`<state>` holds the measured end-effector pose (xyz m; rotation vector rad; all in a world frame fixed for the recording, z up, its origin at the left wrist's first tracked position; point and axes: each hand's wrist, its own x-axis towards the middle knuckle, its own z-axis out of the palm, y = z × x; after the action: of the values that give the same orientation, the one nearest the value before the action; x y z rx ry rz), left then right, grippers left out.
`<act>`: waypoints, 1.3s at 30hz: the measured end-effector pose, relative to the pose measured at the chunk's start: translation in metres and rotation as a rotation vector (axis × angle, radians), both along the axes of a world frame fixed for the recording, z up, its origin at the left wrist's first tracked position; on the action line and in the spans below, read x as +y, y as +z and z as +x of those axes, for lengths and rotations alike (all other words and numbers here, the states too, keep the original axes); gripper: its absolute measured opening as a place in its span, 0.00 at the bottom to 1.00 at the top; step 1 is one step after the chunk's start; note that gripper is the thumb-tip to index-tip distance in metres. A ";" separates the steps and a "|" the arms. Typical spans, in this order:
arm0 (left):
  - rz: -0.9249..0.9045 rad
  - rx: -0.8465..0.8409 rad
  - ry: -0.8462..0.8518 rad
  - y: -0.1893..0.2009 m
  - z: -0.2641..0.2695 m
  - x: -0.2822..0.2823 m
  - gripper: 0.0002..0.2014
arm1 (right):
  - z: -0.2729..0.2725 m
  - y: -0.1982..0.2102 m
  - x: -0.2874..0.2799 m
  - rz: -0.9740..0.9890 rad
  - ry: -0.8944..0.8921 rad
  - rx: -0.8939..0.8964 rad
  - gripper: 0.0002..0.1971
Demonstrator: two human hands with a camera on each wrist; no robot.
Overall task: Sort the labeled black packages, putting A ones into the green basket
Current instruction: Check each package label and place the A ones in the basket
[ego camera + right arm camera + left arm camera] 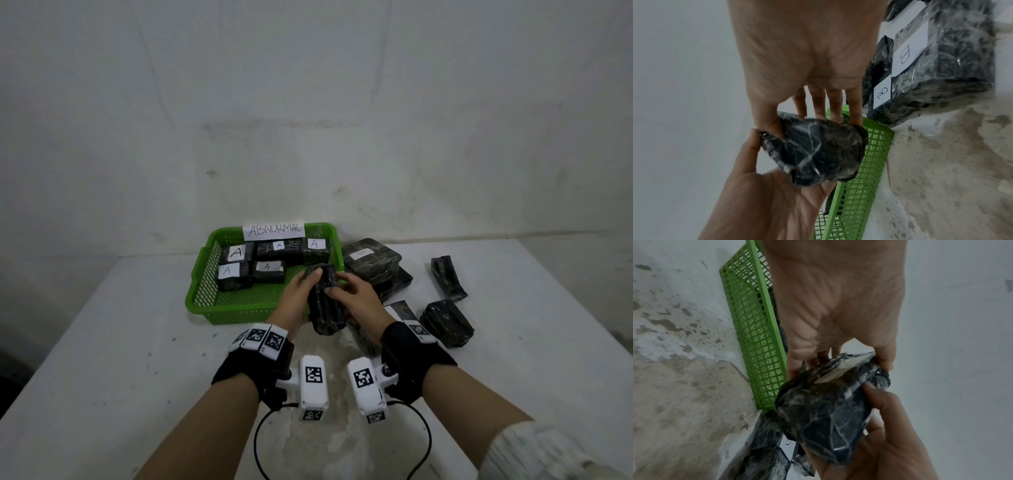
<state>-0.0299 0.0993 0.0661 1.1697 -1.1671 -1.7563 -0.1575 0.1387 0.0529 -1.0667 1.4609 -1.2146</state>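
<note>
Over the green basket (202, 274), both hands' fingers (310, 277) pinch a black package (325, 305), likely turning it to find its label.

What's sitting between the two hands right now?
A black wrapped package, gripped by the left hand and the right hand from opposite sides, above the green basket's near right corner. Head view shows it; no label letter is readable.

The person is wearing a black wrist band (255, 368) on each forearm, each carrying white blocks (313, 385) printed with black square codes. A thin black cable (260, 442) is looping from each block toward six o'clock. A pale knitted sleeve (544, 452) is showing at five o'clock.
</note>
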 end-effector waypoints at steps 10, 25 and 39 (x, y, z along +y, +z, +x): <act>0.065 0.067 0.172 -0.004 0.001 -0.006 0.22 | 0.003 0.003 -0.001 -0.004 0.148 0.007 0.34; 0.315 0.266 0.044 -0.005 0.009 -0.003 0.19 | -0.001 0.004 0.006 -0.094 0.153 -0.064 0.24; 0.370 0.302 0.033 -0.007 0.014 -0.004 0.18 | -0.005 0.001 0.004 -0.111 0.105 0.077 0.24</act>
<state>-0.0162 0.0951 0.0592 1.0694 -0.6600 -2.0945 -0.1624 0.1425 0.0540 -1.2616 1.3899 -1.2030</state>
